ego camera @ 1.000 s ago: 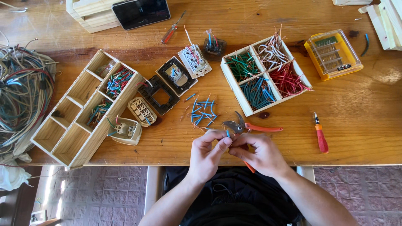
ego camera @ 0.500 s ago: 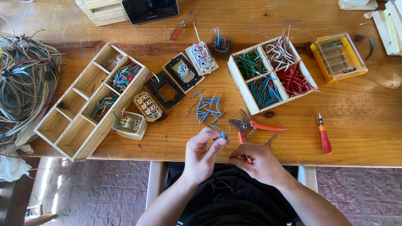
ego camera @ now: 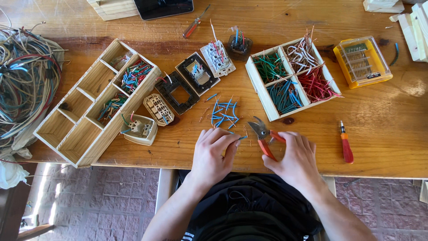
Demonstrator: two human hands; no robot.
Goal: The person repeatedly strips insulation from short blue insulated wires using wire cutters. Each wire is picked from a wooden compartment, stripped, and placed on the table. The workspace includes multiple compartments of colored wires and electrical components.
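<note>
Low in the frame's centre, the left hand (ego camera: pixel 214 154) pinches a short blue wire (ego camera: pixel 241 138) between its fingertips, while the right hand (ego camera: pixel 294 156) closes around the orange-handled cutters (ego camera: pixel 264 136), blades open, just below the blue wire pile (ego camera: pixel 223 111).

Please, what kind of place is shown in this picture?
Probably a home or hobby electrical workbench. A wooden table bears a four-part wooden box of sorted coloured wire pieces, a tangled heap of old cables and dismantled wall sockets. The right hand grips orange-handled cutters; the left hand pinches a blue wire piece.
</note>
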